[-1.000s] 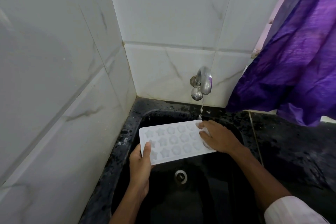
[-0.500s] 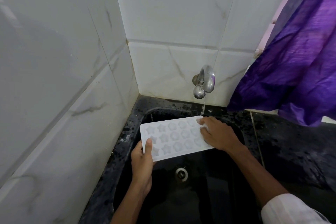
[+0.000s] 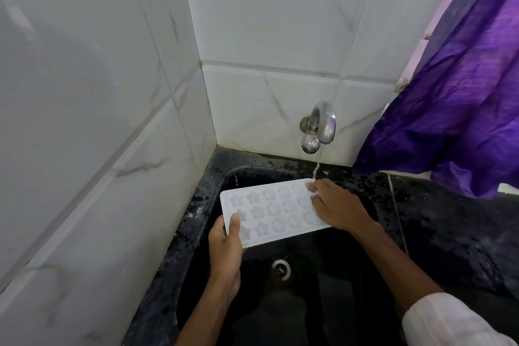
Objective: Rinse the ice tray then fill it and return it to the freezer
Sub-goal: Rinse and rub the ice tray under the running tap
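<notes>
White plastic ice tray (image 3: 273, 212) is held level over the black sink (image 3: 213, 177), its far right corner under a thin stream of water (image 3: 316, 170) from the chrome tap (image 3: 321, 126). Left hand (image 3: 224, 255): grip clamped on the near left corner of the tray, thumb on top, fingers hidden beneath. Right hand (image 3: 338, 206): laid flat on the right end of the tray, fingers spread over the moulds; it covers that end, and whether it clasps the edge cannot be told. Star and round moulds are faint. The drain (image 3: 280, 268) lies below. A purple curtain (image 3: 455, 98) overhangs the dark worktop (image 3: 449, 230). A white sleeve (image 3: 443, 320) is cut off.
</notes>
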Motion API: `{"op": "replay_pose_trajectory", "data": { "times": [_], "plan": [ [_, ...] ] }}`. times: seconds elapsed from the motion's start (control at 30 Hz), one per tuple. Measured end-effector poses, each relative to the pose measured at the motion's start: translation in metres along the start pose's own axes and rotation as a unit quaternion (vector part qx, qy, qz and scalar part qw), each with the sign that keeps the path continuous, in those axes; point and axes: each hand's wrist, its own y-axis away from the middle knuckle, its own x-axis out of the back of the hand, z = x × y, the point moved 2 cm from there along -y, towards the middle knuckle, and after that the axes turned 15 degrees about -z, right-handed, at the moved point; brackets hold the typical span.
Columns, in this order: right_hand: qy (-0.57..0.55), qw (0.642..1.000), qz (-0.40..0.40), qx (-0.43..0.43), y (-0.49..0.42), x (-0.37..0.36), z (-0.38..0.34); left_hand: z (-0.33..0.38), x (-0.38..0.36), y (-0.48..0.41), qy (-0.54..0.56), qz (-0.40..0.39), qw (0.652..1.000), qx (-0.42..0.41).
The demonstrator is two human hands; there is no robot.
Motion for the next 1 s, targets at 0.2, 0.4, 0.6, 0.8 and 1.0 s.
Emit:
{"op": "replay_pose_trajectory", "data": {
  "times": [0.2, 0.4, 0.6, 0.8, 1.0],
  "plan": [
    [-0.032, 0.999, -0.001, 0.027, -0.005, 0.003, 0.000, -0.003, -0.002, 0.001, 0.012, -0.017, 1.000, 0.017],
    [-0.052, 0.997, 0.037, 0.030, -0.013, 0.006, 0.005, 0.001, 0.002, -0.002, 0.014, -0.073, 0.996, 0.048],
    [-0.180, 0.978, 0.095, 0.042, -0.008, 0.010, 0.000, 0.006, 0.010, -0.009, 0.012, -0.067, 0.996, 0.050],
    [-0.176, 0.977, 0.104, 0.067, 0.002, 0.005, 0.001, 0.005, 0.010, -0.010, 0.035, -0.041, 0.997, 0.049],
    [-0.114, 0.992, 0.017, 0.056, 0.005, 0.000, -0.002, 0.004, 0.007, -0.008, 0.057, -0.044, 0.996, 0.049]
  ]
}}
